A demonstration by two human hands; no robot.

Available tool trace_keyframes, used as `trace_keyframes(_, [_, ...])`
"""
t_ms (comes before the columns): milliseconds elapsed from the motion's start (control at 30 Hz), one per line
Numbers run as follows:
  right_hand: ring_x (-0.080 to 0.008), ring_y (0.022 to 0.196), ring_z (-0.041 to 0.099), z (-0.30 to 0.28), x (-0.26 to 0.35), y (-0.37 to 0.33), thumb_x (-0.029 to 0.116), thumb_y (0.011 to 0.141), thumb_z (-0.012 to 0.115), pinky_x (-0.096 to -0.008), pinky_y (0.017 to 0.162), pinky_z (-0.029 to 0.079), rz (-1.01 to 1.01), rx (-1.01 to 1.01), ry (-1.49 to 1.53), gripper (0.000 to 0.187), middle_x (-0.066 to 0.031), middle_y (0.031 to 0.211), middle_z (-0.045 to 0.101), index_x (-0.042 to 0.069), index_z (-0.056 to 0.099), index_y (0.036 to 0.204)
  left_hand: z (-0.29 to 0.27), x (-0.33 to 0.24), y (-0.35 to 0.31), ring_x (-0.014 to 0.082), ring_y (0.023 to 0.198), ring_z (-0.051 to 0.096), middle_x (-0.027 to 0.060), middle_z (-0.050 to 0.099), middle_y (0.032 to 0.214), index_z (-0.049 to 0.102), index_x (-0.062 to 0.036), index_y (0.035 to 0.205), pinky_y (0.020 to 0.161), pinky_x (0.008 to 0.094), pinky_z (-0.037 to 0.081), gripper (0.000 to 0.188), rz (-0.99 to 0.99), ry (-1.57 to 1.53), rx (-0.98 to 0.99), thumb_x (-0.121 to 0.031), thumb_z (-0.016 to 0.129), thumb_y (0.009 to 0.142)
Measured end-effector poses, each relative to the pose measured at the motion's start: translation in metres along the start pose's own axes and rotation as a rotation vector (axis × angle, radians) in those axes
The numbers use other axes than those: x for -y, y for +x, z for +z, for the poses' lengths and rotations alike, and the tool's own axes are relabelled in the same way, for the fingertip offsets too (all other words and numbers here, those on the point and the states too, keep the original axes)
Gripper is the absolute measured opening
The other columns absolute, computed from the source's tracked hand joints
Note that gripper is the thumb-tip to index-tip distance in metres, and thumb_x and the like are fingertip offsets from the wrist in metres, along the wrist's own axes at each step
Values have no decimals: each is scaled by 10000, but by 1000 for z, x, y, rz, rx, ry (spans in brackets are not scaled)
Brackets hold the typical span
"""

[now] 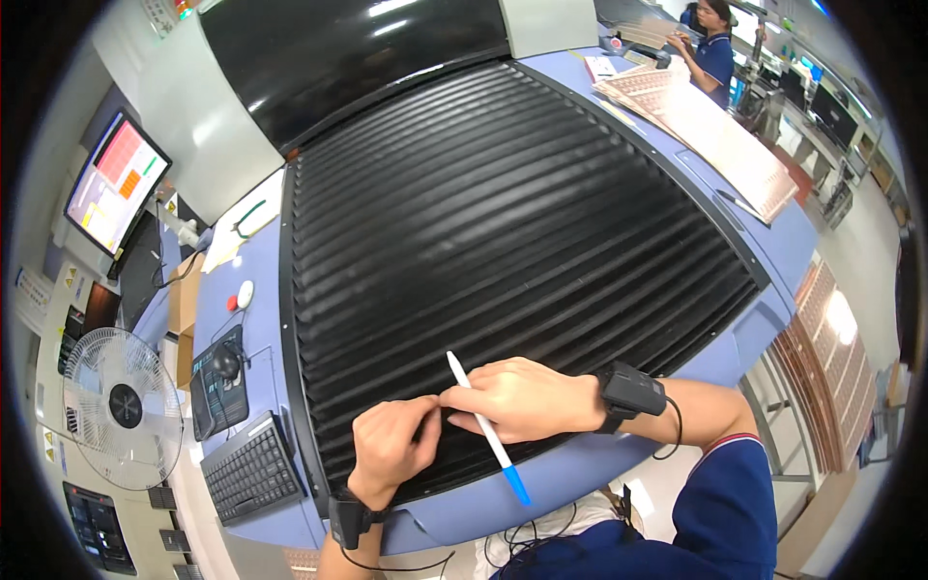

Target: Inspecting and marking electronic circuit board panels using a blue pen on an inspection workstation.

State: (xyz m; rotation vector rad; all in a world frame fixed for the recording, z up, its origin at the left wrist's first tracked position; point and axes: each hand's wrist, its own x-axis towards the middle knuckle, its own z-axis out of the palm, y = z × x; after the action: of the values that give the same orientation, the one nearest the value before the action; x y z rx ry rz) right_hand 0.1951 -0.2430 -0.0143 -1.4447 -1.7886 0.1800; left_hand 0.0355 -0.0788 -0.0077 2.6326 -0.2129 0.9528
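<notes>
Over the near edge of a black ribbed bellows cover [464, 213], my two hands meet fingertip to fingertip. My right hand [527, 398] is closed around a white pen [497, 449] with a blue end. The pen slants, its blue end pointing down toward me and its white end up and away. My left hand [390, 443] is curled, thumb and forefinger pinched together against my right fingertips. Anything between those fingertips is too small to make out. Each wrist wears a black strapped device with a cable.
On the left are a keyboard [253, 471], a mouse [225, 362], a red button [232, 304], a fan [124, 406] and a monitor [118, 184]. Perforated panels [710, 135] lie on the right ledge; more panels [831, 358] stand below. A co-worker [713, 53] stands at the far right.
</notes>
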Motion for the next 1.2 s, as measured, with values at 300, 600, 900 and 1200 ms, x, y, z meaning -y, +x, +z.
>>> trace_keyframes(300, [-396,675,651,-1,3,0,138,894,677,-492,574,512,-20,-49,2,184,-177,687,622,-2,570,948,2,-5,-1,240,616,693,100,732,803,694,-10,939,557,322,525,255,37,12,-33,78,757,709])
trace_keyframes(600, [-418,727,674,1,3,-1,139,911,662,-503,630,514,-3,-49,58,177,-195,724,661,-12,571,934,3,-5,-7,256,665,713,140,728,826,682,14,967,644,332,551,202,-54,56,-23,51,754,781])
trace_keyframes(900, [-414,715,679,2,1,1,154,913,671,-501,621,525,1,-22,14,195,-194,723,668,-12,572,892,7,-4,-7,269,618,700,143,716,765,665,28,896,593,325,549,162,-87,16,-50,75,727,754])
trace_keyframes(1200, [-428,757,683,0,3,-1,168,920,655,-521,649,529,5,-14,29,204,-205,775,677,5,588,1023,6,-6,-5,264,644,710,135,701,768,655,3,921,622,340,556,170,-87,19,-46,48,735,778])
